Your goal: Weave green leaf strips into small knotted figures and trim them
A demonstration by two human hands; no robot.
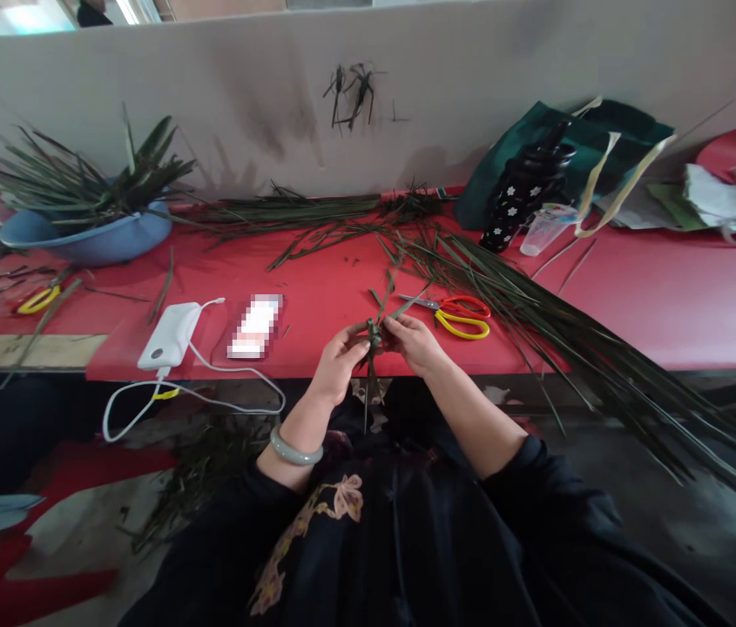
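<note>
Between my two hands, at the table's front edge, is a small knotted piece of woven green leaf strips (pixel 374 336), with loose ends sticking up and hanging down. My left hand (pixel 342 355) pinches its left side between thumb and fingers. On the other side, my right hand (pixel 412 341) is closed on a leaf strip at the knot. Scissors (pixel 462 315) with one red and one yellow handle lie just right of my right hand, blades toward the knot. Long green leaf strips (pixel 537 318) spread beside them and overhang the table edge.
The red-covered table (pixel 668 305) runs along a pale wall. At left are a blue basin (pixel 123 239) of leaves, yellow-handled scissors (pixel 39 300), a white power bank (pixel 170 335) with a cable, and a phone (pixel 255 326). A black flowered bottle (pixel 521 196), plastic cup (pixel 547 231) and green bag (pixel 491 178) stand back right.
</note>
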